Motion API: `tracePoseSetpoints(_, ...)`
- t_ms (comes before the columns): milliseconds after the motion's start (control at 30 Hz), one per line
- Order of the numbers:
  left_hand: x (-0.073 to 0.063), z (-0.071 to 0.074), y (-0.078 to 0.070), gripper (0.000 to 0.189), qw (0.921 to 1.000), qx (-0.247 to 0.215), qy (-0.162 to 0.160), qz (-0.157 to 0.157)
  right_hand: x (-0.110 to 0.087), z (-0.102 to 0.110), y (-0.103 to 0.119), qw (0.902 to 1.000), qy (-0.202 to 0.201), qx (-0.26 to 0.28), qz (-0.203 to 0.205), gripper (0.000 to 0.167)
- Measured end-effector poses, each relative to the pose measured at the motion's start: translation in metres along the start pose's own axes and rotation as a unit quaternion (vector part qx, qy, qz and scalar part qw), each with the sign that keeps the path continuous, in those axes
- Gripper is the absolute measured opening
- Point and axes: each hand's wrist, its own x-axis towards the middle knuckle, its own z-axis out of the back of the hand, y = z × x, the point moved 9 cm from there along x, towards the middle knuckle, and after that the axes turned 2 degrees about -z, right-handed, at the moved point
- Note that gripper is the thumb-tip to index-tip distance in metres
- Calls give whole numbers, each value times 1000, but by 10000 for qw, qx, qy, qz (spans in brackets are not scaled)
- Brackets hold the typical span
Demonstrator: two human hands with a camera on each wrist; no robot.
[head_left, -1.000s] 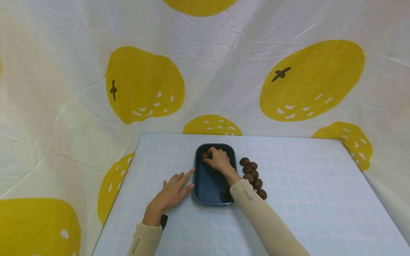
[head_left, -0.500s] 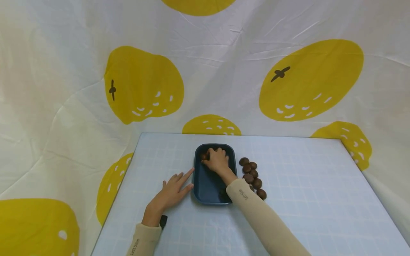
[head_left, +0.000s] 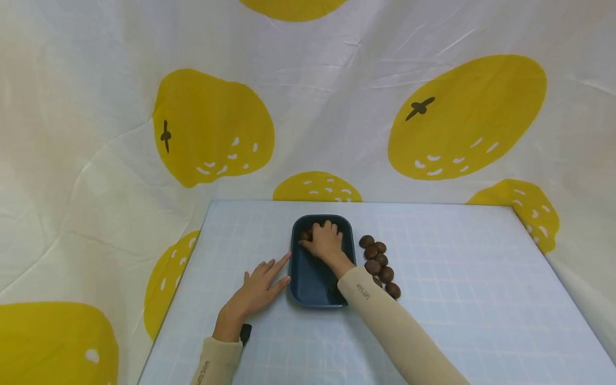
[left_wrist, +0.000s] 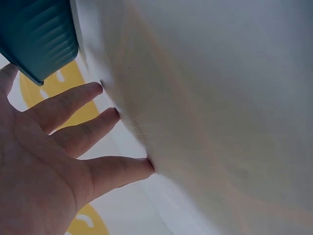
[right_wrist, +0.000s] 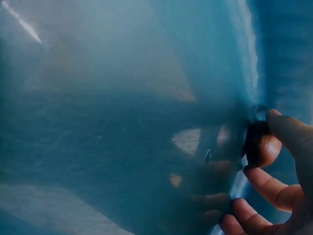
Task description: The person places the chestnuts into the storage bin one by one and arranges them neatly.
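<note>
Mid-frame, the right hand [head_left: 325,245] pinches a round brown lump [right_wrist: 264,147] near the top of the blue tray [head_left: 310,275]. A loose pinch might let it slip. The left hand [head_left: 257,289], fingers spread wide, touches the tray's left side; pushing hard could make the tray slide.

Yellow-fruit-print cloth backdrop [head_left: 327,117], pale checked table [head_left: 481,294]
</note>
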Motion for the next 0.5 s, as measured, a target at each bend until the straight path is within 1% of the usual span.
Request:
tracePoseSetpoints(133, 0, 1, -1, 63, 10000, 24, -25, -34, -1, 3, 0, 9999, 119, 67, -64, 54)
tracePoseSetpoints(300, 0, 0, -1, 63, 10000, 11, 7, -23, -5, 8, 1, 9991, 291, 277, -113, 54)
tracePoseSetpoints(400, 0, 1, -2, 63, 10000, 11, 2, -28, -7, 17, 4, 9983, 340, 459, -82, 51)
tracePoseSetpoints(500, 0, 1, -3, 63, 10000, 48, -5, -24, -11, 32, 7, 9975, 321, 635, 41, 51)
